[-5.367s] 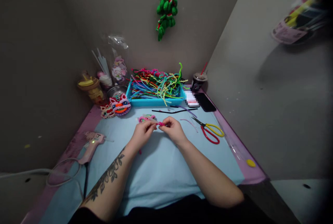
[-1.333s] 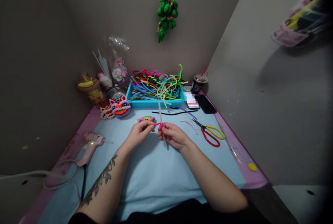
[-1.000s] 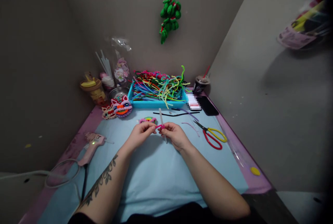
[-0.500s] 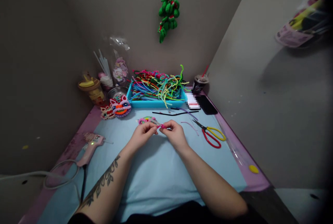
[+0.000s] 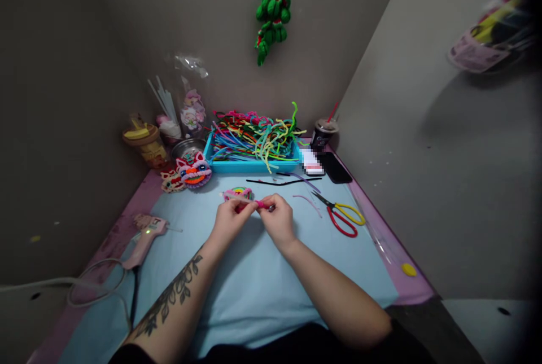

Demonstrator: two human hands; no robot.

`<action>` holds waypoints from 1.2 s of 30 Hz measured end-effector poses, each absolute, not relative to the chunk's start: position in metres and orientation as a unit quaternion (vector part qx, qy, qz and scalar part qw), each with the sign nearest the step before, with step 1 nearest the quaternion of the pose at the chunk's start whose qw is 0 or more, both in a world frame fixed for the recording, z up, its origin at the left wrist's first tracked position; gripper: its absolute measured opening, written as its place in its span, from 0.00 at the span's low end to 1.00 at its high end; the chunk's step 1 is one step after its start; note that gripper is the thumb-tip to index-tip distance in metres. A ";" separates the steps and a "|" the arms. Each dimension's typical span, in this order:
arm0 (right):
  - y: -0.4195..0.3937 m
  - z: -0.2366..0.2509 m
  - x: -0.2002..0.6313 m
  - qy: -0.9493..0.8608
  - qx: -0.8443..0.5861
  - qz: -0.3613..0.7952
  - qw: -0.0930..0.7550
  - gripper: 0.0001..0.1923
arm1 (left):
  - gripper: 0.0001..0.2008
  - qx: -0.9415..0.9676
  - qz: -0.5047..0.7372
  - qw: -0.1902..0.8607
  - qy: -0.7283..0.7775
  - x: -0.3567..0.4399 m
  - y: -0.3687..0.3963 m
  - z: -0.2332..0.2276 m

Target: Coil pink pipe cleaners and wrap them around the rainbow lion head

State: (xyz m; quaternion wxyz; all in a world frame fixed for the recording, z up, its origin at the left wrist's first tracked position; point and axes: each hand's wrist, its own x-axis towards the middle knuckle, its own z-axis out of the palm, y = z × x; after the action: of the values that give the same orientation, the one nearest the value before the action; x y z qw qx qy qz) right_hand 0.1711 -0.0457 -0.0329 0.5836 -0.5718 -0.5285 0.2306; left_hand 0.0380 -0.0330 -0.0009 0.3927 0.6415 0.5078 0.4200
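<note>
Now pink pipe cleaner point(image 5: 259, 204) pinched between both hands, above blue surface point(image 5: 254, 285); pale stick, upright a second ago, lies level again: another wrap done. Left hand point(image 5: 231, 218), right hand point(image 5: 277, 218) fingers clenched on it. Scissors point(image 5: 344, 216) right.

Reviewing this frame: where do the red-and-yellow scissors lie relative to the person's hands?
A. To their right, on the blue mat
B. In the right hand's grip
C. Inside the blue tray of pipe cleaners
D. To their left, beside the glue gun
A: the scissors lie untouched on the blue mat, to the right of the right hand, which pinches a pink pipe cleaner with the left hand.
</note>
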 end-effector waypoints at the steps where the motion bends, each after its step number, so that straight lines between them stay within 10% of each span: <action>1: -0.047 -0.033 0.170 -0.535 -0.569 0.223 0.583 0.10 | 0.13 0.631 0.424 0.385 0.523 0.038 -0.034 0.000; 6: -0.051 -0.030 0.168 -0.567 -0.551 0.265 0.552 0.07 | 0.11 0.600 0.444 0.389 0.540 0.034 -0.032 0.000; 17: -0.052 -0.012 0.192 -0.394 -0.313 0.799 0.330 0.20 | 0.11 0.680 0.371 0.496 0.393 0.013 -0.024 0.010; 36: -0.047 -0.017 0.190 -0.315 -0.357 0.735 0.482 0.15 | 0.14 0.675 0.383 0.473 0.417 0.019 -0.026 0.010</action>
State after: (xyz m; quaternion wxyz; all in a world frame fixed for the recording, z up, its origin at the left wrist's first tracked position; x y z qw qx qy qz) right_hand 0.1895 -0.0472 -0.0169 0.4819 -0.3571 -0.3154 0.7353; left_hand 0.0192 -0.0262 0.0096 0.4731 0.6749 0.4173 0.3828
